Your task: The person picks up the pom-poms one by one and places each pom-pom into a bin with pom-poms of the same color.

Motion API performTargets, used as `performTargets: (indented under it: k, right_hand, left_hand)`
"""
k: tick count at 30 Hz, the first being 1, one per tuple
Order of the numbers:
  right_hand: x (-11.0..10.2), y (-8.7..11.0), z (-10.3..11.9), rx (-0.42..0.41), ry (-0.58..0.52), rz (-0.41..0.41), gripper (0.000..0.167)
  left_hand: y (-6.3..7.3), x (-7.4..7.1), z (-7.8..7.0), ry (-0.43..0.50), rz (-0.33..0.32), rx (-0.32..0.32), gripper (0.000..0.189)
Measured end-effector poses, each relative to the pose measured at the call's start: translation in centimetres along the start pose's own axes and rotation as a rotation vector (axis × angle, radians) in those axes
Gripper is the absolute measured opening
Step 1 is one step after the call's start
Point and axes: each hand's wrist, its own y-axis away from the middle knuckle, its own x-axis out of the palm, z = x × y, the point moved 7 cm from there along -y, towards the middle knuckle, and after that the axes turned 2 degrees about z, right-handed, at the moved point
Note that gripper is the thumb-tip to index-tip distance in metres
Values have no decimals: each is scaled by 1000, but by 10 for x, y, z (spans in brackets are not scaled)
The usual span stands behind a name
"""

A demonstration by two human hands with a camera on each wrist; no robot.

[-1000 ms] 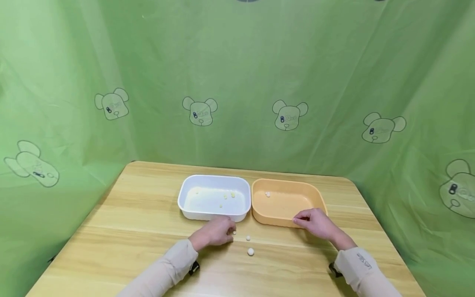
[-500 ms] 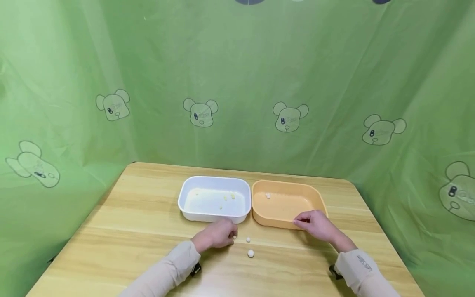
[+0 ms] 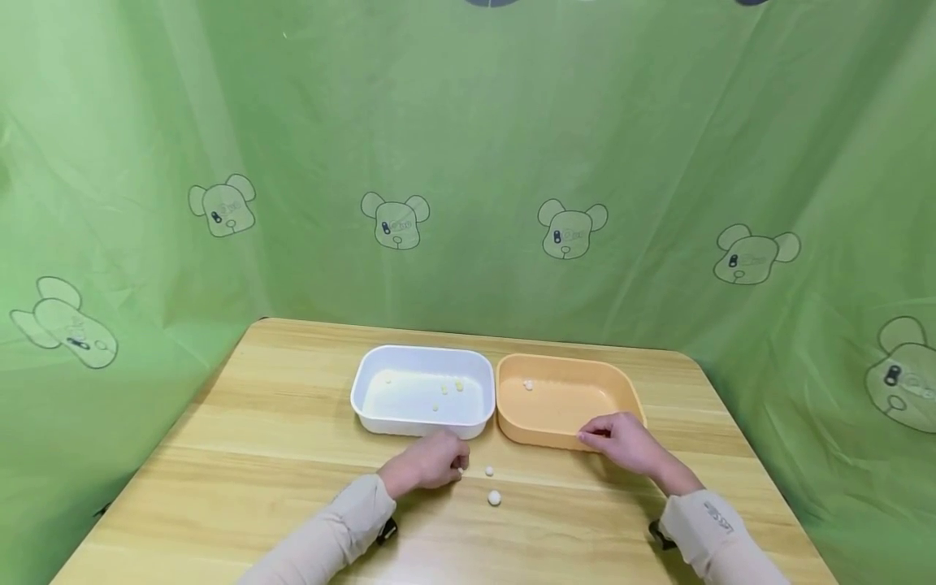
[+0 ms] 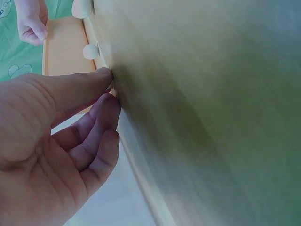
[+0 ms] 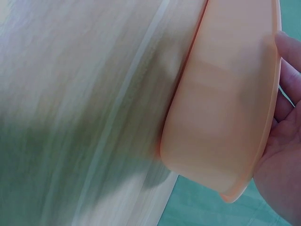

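Observation:
At the front of the white tray (image 3: 420, 422), my left hand (image 3: 427, 463) is down at the table, thumb and index finger pinching a small whitish ball (image 3: 461, 470). In the left wrist view the thumb (image 4: 80, 89) and index fingertip nearly meet at the tabletop and mostly hide that ball. Just right of this hand lie a small white ball (image 3: 489, 471) and a larger white ball (image 3: 494, 498). My right hand (image 3: 625, 443) grips the near right rim of the orange tray (image 3: 544, 437), its thumb over the edge in the right wrist view.
Several small yellowish bits (image 3: 459, 386) lie scattered inside the white tray. Small white balls (image 3: 528, 385) sit together at the orange tray's left. The two trays stand side by side on a wooden table (image 3: 241, 471), and a green curtain (image 3: 468, 162) surrounds it.
My left hand has shifted slightly right and its fingers have drawn in around the small ball. The right hand stays on the orange tray's rim. The head view has tilted a little.

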Motion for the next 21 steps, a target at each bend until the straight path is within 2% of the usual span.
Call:
performTargets:
  k: [9, 21]
  right_hand:
    - [2, 0, -2, 5, -2, 8, 13]
    - [1, -1, -4, 9, 0, 4, 14]
  left_hand:
    - [1, 2, -1, 3, 0, 9, 9]
    - [5, -3, -4, 17, -17, 14, 10]
